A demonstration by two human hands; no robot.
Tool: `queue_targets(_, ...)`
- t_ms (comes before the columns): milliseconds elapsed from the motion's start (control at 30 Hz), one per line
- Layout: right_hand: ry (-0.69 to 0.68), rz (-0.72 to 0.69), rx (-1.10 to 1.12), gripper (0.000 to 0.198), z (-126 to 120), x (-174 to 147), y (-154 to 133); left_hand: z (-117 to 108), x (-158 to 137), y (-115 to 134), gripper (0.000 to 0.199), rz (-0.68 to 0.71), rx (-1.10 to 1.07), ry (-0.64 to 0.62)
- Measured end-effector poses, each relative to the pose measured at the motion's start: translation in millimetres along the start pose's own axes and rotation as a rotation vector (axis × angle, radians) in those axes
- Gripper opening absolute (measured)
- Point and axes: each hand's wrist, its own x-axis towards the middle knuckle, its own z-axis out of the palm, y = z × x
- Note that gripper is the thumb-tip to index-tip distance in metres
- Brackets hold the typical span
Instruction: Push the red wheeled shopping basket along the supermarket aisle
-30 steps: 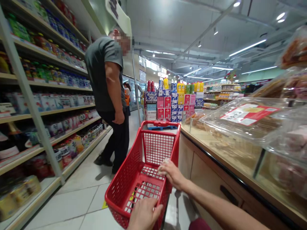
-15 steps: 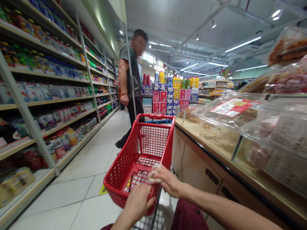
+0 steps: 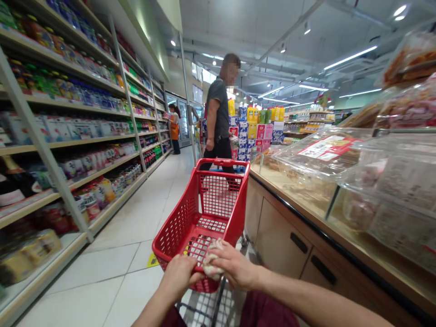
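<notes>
In front of me stands a red plastic shopping cart basket (image 3: pixel 199 229) with grid walls, nothing lying in it. My left hand (image 3: pixel 179 274) is closed over its near rim, the thumb on the outside. Just right of it, my right hand (image 3: pixel 235 268) presses a crumpled off-white cloth (image 3: pixel 214 259) against the rim near the right corner. The fingers lie over the cloth and partly hide it. Below the basket, part of the cart's metal frame (image 3: pixel 218 304) shows between my arms.
Drink shelves (image 3: pixel 81 136) line the left side. A counter (image 3: pixel 282 227) with clear-lidded food boxes (image 3: pixel 327 150) runs along the right. A person (image 3: pixel 218 118) walks past beyond the cart, before stacked cartons (image 3: pixel 260 134). Farther off, a person in an orange apron (image 3: pixel 175 129) stands by the shelves.
My left hand has slid left along the near rim. My right hand and the cloth have shifted slightly left too. The walking person has moved rightward, and the apron wearer now shows.
</notes>
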Motion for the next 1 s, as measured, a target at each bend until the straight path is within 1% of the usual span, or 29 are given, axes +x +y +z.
queue_targets(33,-0.019,0.008,-0.015,0.027,0.3,2.8,2.0,0.9,-0.6,1.2,0.027,0.005,-0.005,0.012)
queue_targets(67,-0.016,0.070,-0.046,0.025,-3.4,8.3,11.0,2.0,-0.7,3.7,0.027,0.008,-0.011,0.029)
queue_targets(167,0.085,0.414,-0.184,0.025,-28.6,31.7,58.3,4.3,0.5,15.2,0.027,0.009,-0.023,0.067)
queue_targets(200,0.109,0.494,-0.220,0.025,-36.7,37.7,70.9,4.2,1.2,19.4,0.026,0.008,-0.023,0.067)
queue_targets(233,0.114,0.528,-0.240,0.024,-42.3,41.1,77.8,3.5,1.8,23.2,0.027,0.005,-0.021,0.063)
queue_targets(267,0.109,0.516,-0.243,0.024,-44.3,41.2,77.7,2.3,2.2,26.6,0.027,-0.003,-0.015,0.056)
queue_targets(300,0.098,0.471,-0.229,0.023,-42.6,38.0,70.7,0.6,2.5,29.5,0.029,-0.015,-0.007,0.046)
queue_targets(433,0.013,0.174,-0.073,0.024,-16.5,5.4,10.8,-5.9,2.6,36.9,0.035,-0.063,0.012,0.009)
queue_targets(467,-0.029,0.111,-0.043,0.025,-12.4,-1.7,0.8,-6.3,2.9,39.0,0.035,-0.068,0.012,0.005)
queue_targets(500,-0.066,0.082,-0.032,0.026,-11.5,-6.3,-3.3,-5.9,3.6,41.9,0.036,-0.071,0.013,0.005)
queue_targets(533,-0.086,0.097,-0.042,0.028,-14.1,-7.9,-1.0,-4.8,4.8,45.9,0.037,-0.072,0.017,0.012)
queue_targets(567,-0.082,0.159,-0.067,0.029,-19.9,-6.7,6.9,-3.0,6.3,51.0,0.038,-0.072,0.026,0.021)
queue_targets(667,0.042,0.499,-0.161,0.032,-45.3,5.9,42.4,2.6,12.3,67.9,0.040,-0.071,0.048,0.037)
queue_targets(700,0.080,0.570,-0.175,0.033,-51.6,9.2,49.6,3.6,14.0,71.3,0.039,-0.065,0.041,0.032)
queue_targets(733,0.100,0.590,-0.173,0.034,-54.8,10.3,51.5,3.6,15.1,71.9,0.037,-0.041,0.022,0.031)
queue_targets(767,0.109,0.567,-0.158,0.035,-54.4,8.6,47.5,2.6,15.4,68.9,0.036,-0.003,-0.003,0.044)
queue_targets(800,0.103,0.508,-0.130,0.035,-50.6,3.7,38.5,0.9,14.8,62.1,0.036,0.037,-0.025,0.074)
queue_targets(867,0.079,0.365,-0.062,0.035,-37.3,-13.3,12.1,-3.9,10.8,38.9,0.039,0.077,-0.033,0.154)
queue_targets(900,0.066,0.318,-0.036,0.034,-30.5,-23.4,-1.0,-6.1,7.9,24.9,0.038,0.072,-0.014,0.179)
queue_targets(933,0.053,0.302,-0.023,0.034,-25.2,-33.1,-11.2,-7.9,4.9,11.7,0.034,0.053,0.015,0.187)
queue_targets(967,0.050,0.321,-0.026,0.034,-22.1,-41.3,-17.5,-8.8,2.2,0.7,0.032,0.034,0.045,0.184)
queue_targets(1000,0.059,0.371,-0.043,0.034,-21.0,-47.3,-19.5,-8.8,0.5,-6.8,0.033,0.024,0.070,0.177)
